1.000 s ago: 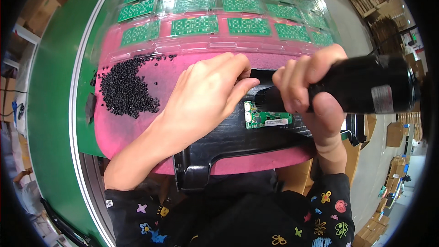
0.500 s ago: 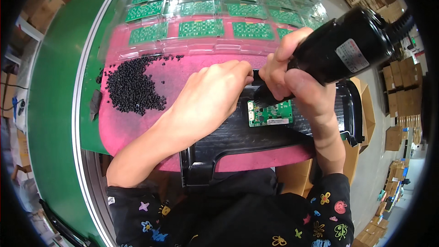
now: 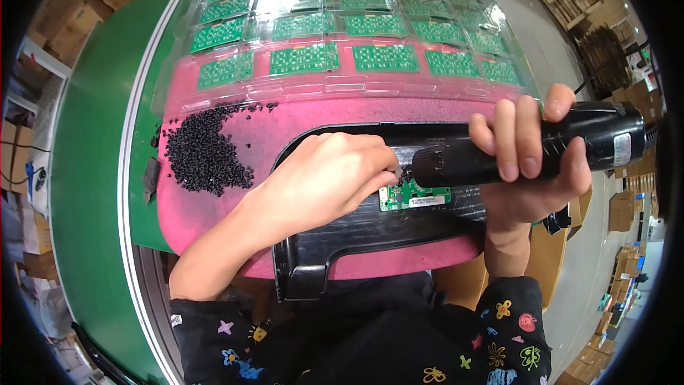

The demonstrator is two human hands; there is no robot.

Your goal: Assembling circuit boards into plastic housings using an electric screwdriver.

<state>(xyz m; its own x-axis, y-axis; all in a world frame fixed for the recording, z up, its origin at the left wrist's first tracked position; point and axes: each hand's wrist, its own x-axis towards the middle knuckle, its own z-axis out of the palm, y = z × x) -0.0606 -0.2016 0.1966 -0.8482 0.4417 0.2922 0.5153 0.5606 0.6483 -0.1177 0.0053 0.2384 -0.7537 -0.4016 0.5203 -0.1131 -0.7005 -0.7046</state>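
Note:
My right hand wraps around a black electric screwdriver, held almost level with its tip pointing left. The fingers of my left hand are pinched right by that tip; small dark bits show there, too small to make out. Just below the tip, a green circuit board with a white label lies in a black plastic housing. My left hand and the screwdriver cover part of the board and the housing. To the left sits a pile of small black screws.
A pink mat lies under the housing. Beyond it, clear plastic trays hold rows of green circuit boards. A dark scrap rests by the mat's left edge. Cardboard boxes stand at the right.
The screwdriver has swung from a steep tilt to nearly level, and my right hand has turned with its fingers up. My left fingers have come to its tip. The view has shifted slightly.

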